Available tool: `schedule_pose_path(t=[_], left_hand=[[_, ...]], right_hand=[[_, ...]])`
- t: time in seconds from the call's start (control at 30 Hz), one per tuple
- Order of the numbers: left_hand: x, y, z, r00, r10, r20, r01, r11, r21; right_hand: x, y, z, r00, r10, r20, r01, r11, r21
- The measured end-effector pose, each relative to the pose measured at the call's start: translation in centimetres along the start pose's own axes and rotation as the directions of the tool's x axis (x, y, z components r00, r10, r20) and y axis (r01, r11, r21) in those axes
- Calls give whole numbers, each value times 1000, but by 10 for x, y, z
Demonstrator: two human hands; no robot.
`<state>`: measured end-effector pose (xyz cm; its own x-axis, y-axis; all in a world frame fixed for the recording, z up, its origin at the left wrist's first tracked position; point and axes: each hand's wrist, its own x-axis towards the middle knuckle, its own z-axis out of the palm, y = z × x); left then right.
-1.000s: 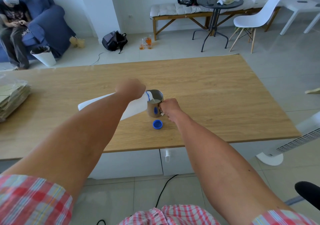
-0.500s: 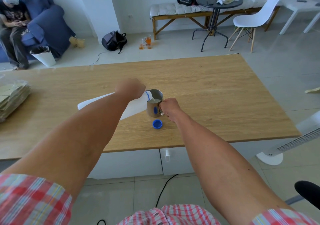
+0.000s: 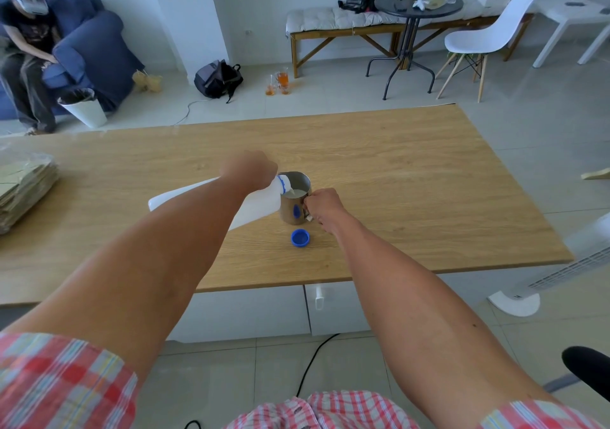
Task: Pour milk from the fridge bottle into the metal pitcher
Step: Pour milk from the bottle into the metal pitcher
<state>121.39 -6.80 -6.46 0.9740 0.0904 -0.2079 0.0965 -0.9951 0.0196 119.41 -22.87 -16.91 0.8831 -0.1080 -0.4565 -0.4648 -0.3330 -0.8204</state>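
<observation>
At frame center, our left hand [image 3: 249, 169] grips the tilted milk bottle [image 3: 260, 202], its mouth over the metal pitcher [image 3: 294, 201]; our right hand [image 3: 321, 205] pinches the handle. Milk already shows inside, blue cap [image 3: 300, 238] off. We judge only stopping the pour and righting the bottle remain.

A seated person [image 3: 29, 55] is occupying a blue armchair [image 3: 95, 49]; a black backpack [image 3: 218, 79] is lying beside a white plastic chair [image 3: 488, 37].
</observation>
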Motion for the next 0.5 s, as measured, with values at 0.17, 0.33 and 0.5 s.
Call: schedule_pose_path(t=[0.17,0.33,0.5], left_hand=[[-1,2,-1,1000,4,-6,-4,1000,11],[-1,2,-2,1000,9,-6,-9,1000,15],[-2,3,-2,1000,10,-1,-10,1000,17]], right_hand=[[-1,0,0,1000,0,-3,0,1000,6],[0,0,1,1000,8,3,-8,1000,12],[1,1,1,1000,4,-4,-4,1000,15]])
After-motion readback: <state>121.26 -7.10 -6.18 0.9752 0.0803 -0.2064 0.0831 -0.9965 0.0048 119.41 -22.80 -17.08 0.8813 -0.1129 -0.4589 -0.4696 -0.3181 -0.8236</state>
